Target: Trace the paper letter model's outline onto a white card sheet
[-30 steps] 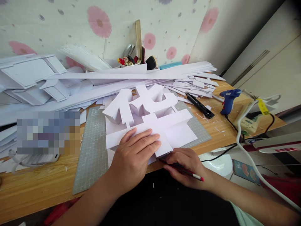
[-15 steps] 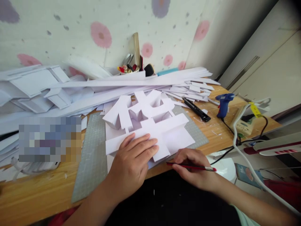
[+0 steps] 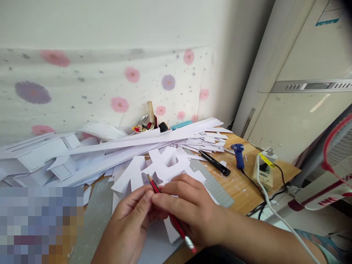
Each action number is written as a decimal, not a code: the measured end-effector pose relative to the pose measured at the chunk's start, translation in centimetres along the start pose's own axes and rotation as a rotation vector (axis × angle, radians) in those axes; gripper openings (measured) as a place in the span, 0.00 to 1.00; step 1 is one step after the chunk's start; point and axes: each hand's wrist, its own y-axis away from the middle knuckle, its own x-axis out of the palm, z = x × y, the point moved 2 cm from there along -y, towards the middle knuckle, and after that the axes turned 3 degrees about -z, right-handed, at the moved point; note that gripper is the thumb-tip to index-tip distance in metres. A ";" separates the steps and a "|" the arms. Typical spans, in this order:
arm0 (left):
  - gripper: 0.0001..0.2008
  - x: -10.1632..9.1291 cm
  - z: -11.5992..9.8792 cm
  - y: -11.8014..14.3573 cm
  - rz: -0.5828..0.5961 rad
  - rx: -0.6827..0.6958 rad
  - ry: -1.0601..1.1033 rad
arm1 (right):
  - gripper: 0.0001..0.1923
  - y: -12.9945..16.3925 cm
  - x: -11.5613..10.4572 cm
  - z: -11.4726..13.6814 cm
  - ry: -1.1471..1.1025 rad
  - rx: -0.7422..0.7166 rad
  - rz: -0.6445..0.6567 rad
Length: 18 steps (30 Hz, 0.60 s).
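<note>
A white paper model shaped like block characters [image 3: 162,167] lies on a grey cutting mat [image 3: 99,216] on the wooden desk [image 3: 247,183]. My right hand [image 3: 189,209] holds a red pencil [image 3: 170,216], tip pointing up and away, over the near part of the model. My left hand [image 3: 132,223] is beside it, its fingers touching the right hand's fingers and resting on the model's near edge. Both hands hide the model's near part.
Long white paper strips and scraps [image 3: 143,143] are piled at the back. A pot of tools [image 3: 148,124] stands by the wall. A black knife [image 3: 216,163], a blue glue gun [image 3: 238,154], a power strip [image 3: 264,170] with cables and a red fan [image 3: 335,157] lie right.
The view has tilted up and right. My right hand came from the desk's front edge onto the model with the pencil. My left hand lifted from lying flat and met it.
</note>
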 end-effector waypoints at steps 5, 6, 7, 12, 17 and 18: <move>0.18 1.0 -1.6 -1.5 -0.057 -0.066 0.177 | 0.19 -1.9 0.9 -1.7 0.094 -0.050 0.108; 0.19 1.1 -1.8 -1.7 -0.079 -0.064 0.188 | 0.20 -2.1 1.1 -1.9 0.108 -0.029 0.127; 0.19 1.2 -2.0 -1.9 -0.104 -0.060 0.187 | 0.21 -2.2 1.3 -2.1 0.123 0.001 0.137; 0.16 0.6 -2.7 -3.9 -0.028 0.014 -0.035 | 0.24 -1.1 0.5 -4.7 0.150 0.064 0.222; 0.18 -2.8 -4.5 -6.4 0.006 0.254 -0.485 | 0.19 5.2 -4.2 -13.4 0.645 0.723 0.444; 0.19 -3.3 -4.9 -6.6 0.043 0.274 -0.599 | 0.17 6.5 -5.0 -14.8 0.682 0.785 0.475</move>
